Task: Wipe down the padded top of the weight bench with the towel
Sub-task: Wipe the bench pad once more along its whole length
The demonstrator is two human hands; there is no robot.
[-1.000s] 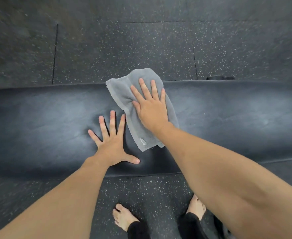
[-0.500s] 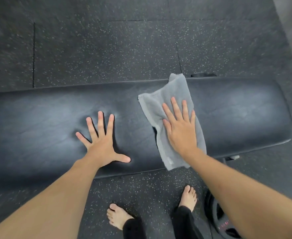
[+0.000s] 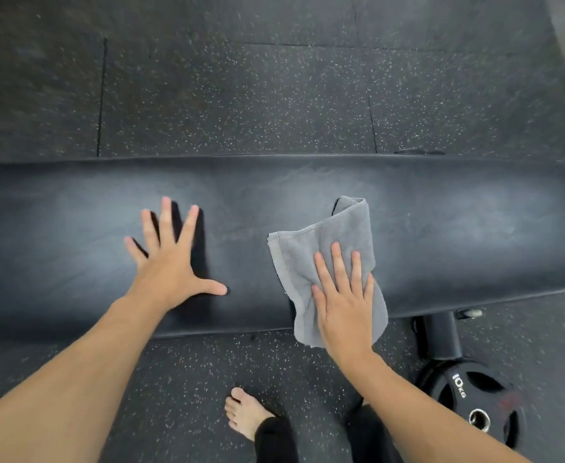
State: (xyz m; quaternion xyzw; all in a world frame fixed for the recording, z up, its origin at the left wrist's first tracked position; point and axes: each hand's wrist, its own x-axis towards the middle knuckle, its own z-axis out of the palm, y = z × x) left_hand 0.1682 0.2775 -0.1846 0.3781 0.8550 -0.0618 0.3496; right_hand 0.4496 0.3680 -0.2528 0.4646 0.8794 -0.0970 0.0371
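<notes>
The black padded bench top [image 3: 441, 222] runs across the view from left to right. A grey towel [image 3: 327, 242] lies on its near half, right of centre, its lower end hanging over the near edge. My right hand [image 3: 344, 302] presses flat on the towel with fingers extended and close together. My left hand [image 3: 170, 265] rests flat on the bare pad to the left, fingers spread wide, holding nothing.
A black 10 kg weight plate [image 3: 474, 402] lies on the speckled rubber floor [image 3: 241, 95] at the lower right, beside the bench's black leg [image 3: 441, 335]. My bare left foot [image 3: 244, 412] stands just in front of the bench.
My right hand has slid the towel to the right along the pad and pulled it toward the near edge. The left hand stays planted on the pad.
</notes>
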